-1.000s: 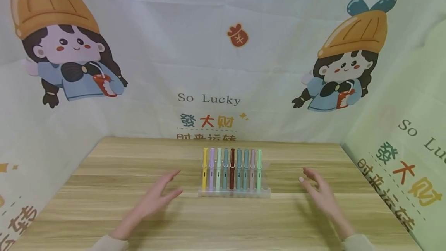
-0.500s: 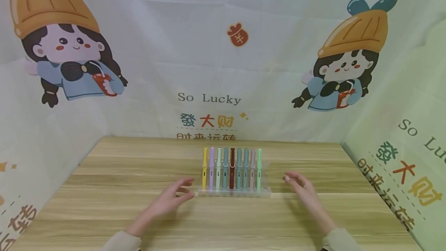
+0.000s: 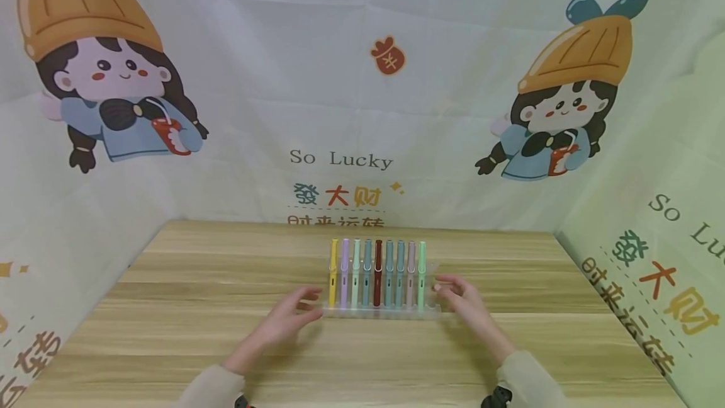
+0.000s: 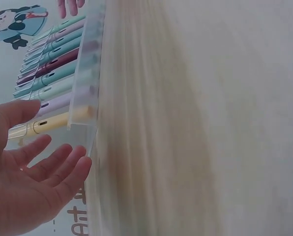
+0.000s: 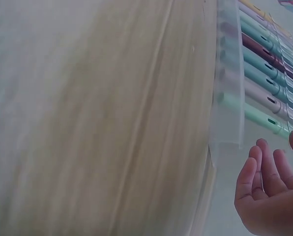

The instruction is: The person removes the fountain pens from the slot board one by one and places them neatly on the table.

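A clear pen stand (image 3: 382, 313) on the wooden table holds a row of upright pens. A yellow pen (image 3: 332, 272) is at its left end, a dark red pen (image 3: 377, 276) in the middle, and a light green pen (image 3: 421, 276) at its right end. My left hand (image 3: 287, 318) is at the stand's left end, fingers apart and loosely bent. At the other end is my right hand (image 3: 466, 302), its fingers also loosely bent. Both wrist views show the thumb and fingers spread around the stand's ends; I cannot tell whether they touch it. Neither hand holds anything.
The wooden table (image 3: 374, 364) reaches back to a pale printed cloth (image 3: 255, 112) hung behind it and along both sides. Beige sleeves (image 3: 218, 389) cover the forearms, and a dark device (image 3: 498, 395) shows at the right wrist.
Both hands have moved inward, from well apart on either side to the two ends of the pen stand. The stand and its pens have stayed in place.
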`<act>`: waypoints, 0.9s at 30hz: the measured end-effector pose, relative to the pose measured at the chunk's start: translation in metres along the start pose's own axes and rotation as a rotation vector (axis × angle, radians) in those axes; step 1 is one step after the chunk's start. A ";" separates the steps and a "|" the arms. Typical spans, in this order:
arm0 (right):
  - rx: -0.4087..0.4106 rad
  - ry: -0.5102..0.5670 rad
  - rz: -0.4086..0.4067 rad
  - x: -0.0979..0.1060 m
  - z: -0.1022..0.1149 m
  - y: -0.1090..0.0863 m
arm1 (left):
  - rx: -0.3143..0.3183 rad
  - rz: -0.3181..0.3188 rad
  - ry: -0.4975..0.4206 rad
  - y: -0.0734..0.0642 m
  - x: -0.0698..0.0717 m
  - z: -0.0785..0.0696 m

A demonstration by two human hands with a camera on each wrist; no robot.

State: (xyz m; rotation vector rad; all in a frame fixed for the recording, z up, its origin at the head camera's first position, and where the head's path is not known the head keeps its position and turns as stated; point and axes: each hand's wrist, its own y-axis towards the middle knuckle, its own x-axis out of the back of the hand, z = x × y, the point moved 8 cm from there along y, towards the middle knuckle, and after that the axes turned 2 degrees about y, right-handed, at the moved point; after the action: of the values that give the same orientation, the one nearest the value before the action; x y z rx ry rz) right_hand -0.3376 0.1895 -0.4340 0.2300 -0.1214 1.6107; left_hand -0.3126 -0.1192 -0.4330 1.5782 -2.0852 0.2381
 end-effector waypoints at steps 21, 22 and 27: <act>-0.034 0.031 -0.006 -0.023 -0.008 0.011 | 0.082 -0.022 -0.075 0.008 -0.006 0.015; -0.043 0.032 -0.007 -0.023 -0.008 0.011 | 0.079 -0.018 -0.074 0.009 -0.006 0.015; -0.057 0.026 -0.009 -0.023 -0.010 0.014 | 0.068 -0.005 -0.063 0.011 -0.008 0.014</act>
State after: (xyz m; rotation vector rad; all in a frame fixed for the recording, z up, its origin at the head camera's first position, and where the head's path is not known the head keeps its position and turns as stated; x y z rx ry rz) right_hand -0.3510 0.1689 -0.4484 0.1648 -0.1456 1.5981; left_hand -0.3255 -0.1152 -0.4470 1.6498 -2.1415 0.2632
